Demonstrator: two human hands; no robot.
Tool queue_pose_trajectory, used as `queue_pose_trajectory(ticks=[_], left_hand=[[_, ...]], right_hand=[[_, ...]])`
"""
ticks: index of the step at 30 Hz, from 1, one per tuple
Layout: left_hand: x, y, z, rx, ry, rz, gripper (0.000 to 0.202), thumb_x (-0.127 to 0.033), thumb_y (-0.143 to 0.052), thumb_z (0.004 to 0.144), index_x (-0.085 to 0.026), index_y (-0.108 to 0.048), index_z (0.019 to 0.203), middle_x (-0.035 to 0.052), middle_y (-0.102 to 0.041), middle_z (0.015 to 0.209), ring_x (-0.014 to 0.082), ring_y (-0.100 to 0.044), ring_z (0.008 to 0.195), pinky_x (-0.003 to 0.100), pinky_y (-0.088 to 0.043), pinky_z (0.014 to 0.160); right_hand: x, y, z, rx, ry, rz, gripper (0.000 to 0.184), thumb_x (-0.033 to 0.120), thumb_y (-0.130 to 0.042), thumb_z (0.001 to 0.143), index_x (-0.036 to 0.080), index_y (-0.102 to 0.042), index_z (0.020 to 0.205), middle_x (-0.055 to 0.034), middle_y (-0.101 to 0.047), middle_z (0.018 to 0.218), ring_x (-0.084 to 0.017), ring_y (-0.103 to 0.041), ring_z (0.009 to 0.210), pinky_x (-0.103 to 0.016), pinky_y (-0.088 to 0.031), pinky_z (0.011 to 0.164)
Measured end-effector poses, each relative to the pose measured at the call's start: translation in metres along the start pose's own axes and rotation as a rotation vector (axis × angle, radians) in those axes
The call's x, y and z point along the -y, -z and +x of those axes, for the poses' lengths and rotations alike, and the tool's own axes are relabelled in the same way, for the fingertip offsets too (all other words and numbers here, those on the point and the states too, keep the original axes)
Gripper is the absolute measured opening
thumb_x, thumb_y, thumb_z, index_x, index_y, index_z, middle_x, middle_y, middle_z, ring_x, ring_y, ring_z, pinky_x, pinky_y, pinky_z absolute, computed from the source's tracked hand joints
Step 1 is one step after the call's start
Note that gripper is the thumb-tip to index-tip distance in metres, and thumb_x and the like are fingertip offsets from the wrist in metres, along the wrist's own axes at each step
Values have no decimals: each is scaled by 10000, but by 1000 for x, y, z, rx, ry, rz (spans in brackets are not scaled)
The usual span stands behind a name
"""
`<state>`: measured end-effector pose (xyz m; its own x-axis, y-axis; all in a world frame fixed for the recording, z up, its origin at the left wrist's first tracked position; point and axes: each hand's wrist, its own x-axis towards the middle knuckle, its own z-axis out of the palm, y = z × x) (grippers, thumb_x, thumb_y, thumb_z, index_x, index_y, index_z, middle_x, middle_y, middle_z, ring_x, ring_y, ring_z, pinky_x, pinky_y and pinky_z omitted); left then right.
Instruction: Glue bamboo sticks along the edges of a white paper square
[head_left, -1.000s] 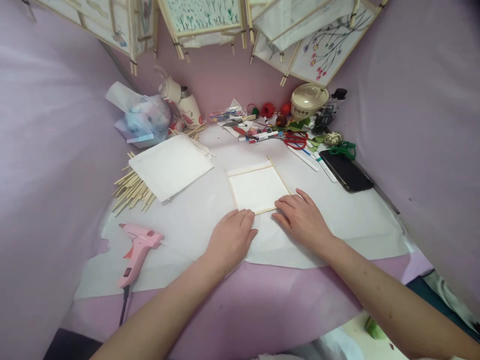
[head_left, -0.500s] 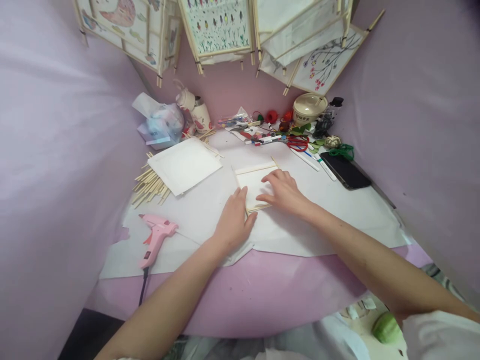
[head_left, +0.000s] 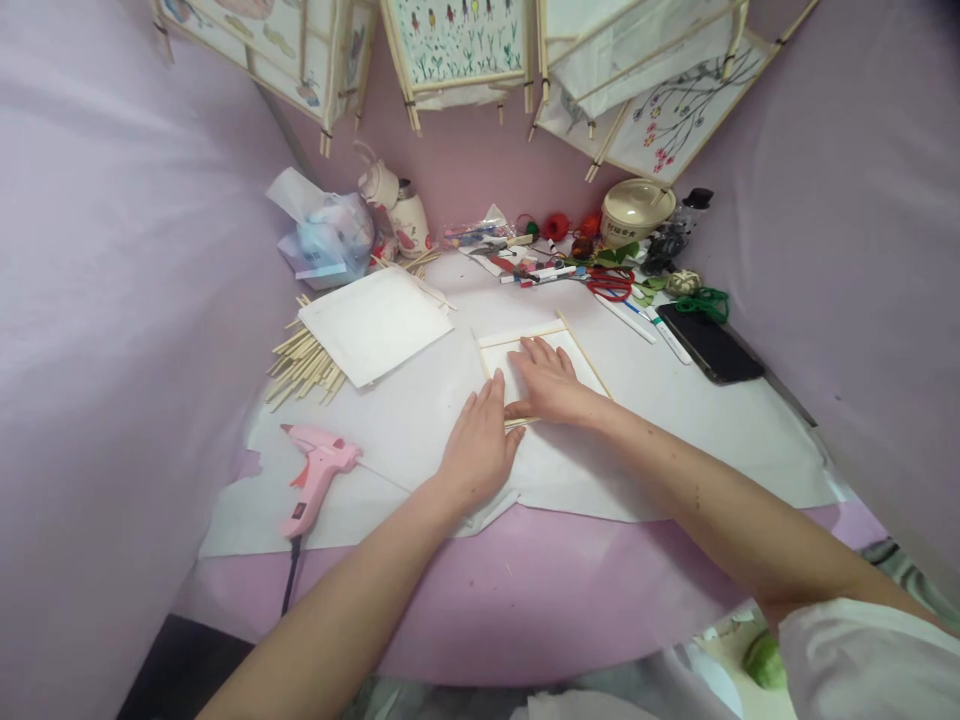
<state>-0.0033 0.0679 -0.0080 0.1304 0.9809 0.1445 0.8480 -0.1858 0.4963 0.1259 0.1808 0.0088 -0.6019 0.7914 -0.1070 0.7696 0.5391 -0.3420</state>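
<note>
A small square of white paper framed by thin wooden sticks [head_left: 577, 345] lies flat on the white sheet [head_left: 712, 420] that covers the table. My right hand [head_left: 547, 380] rests palm down on the paper inside the frame, fingers stretched out. My left hand [head_left: 480, 445] lies flat beside the frame's left stick, fingers straight and together, touching that edge. Neither hand holds anything.
A pink glue gun [head_left: 315, 475] lies at the front left. A white paper panel [head_left: 375, 322] rests on a pile of wooden sticks [head_left: 296, 365]. Pens, red scissors [head_left: 609, 284], a phone [head_left: 709, 343], a lidded bowl [head_left: 636, 207] and a tissue pack [head_left: 326, 240] crowd the back. Painted panels hang above.
My right hand has slid from the frame's near right corner onto the paper inside it. My left hand has moved up along the frame's left edge.
</note>
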Motion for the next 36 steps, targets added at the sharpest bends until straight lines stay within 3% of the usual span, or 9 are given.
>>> queue_pose_trajectory(ticks=[4, 11, 20, 29, 36], left_hand=[[0, -2, 1, -7, 7, 46, 732, -226, -448, 934, -141, -49, 1541, 213, -309, 1572, 301, -300, 1456, 549, -266, 1176], [-2, -1, 2, -5, -3, 107, 629, -265, -419, 962, -103, -175, 1519, 208, -309, 1573, 306, -275, 1465, 529, -273, 1184], [-3, -1, 2, 5, 9, 117, 637, -276, -409, 964, -103, -159, 1525, 197, -318, 1572, 318, -269, 1465, 533, -265, 1190], [-4, -1, 3, 21, 28, 134, 636, -280, -389, 966, -75, -164, 1524, 197, -307, 1577, 311, -249, 1474, 513, -239, 1205], [-2, -3, 3, -3, 20, 136, 636, -289, -390, 964, -94, -169, 1528, 192, -316, 1574, 321, -262, 1468, 529, -255, 1195]], right_hand=[[-7, 3, -2, -3, 41, -8, 914, 556, -735, 709, 156, -376, 1449, -208, -137, 1620, -361, -37, 1499, -585, -59, 1168], [-26, 14, -7, -8, -15, -42, 963, 523, -784, 668, 171, -360, 1458, -212, -116, 1624, -371, -21, 1499, -606, -52, 1165], [-39, 27, -19, 19, -124, -74, 958, 481, -787, 682, 139, -354, 1466, -218, -68, 1630, -352, 15, 1502, -572, -15, 1179], [-61, 32, -21, 76, -183, -146, 1014, 539, -763, 665, 155, -314, 1489, -201, -26, 1637, -345, 39, 1502, -568, -17, 1176], [-71, 41, -21, 74, -167, -210, 1052, 531, -779, 635, 155, -308, 1497, -199, -27, 1637, -348, 32, 1502, -564, -8, 1178]])
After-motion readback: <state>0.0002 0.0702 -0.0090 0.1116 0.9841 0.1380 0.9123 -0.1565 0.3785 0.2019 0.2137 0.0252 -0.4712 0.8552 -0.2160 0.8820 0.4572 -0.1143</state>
